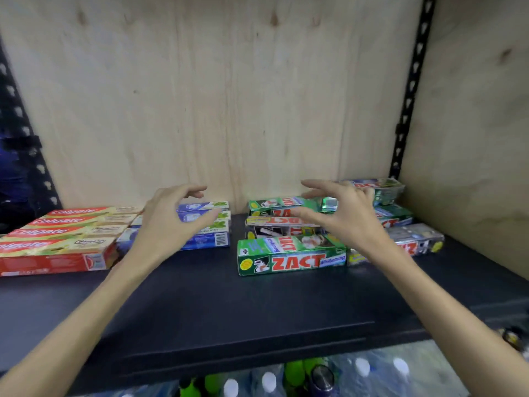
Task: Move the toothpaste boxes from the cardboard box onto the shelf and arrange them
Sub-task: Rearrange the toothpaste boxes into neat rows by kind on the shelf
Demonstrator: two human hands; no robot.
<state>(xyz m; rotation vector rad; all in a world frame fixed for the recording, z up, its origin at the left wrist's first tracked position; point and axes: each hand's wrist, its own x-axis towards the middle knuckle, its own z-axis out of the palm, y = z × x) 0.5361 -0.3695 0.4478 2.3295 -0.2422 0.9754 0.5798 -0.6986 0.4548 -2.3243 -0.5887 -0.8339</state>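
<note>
Toothpaste boxes lie in rows on the black shelf [217,305]. Red Colgate boxes [61,239] are at the left, blue boxes [209,224] beside them, green ZACT boxes [289,255] in the middle and silver ZACT boxes [412,239] at the right. My left hand [171,219] hovers over the blue boxes, fingers spread and loosely curved, holding nothing. My right hand [343,216] hovers above the green and silver ZACT boxes, fingers spread, empty. The cardboard box is out of view.
A plywood back panel [229,96] and side panel [472,138] close the shelf. Black slotted uprights [412,87] stand at both sides. Below the shelf edge are water bottles with white caps [269,379] and green bottles [294,371].
</note>
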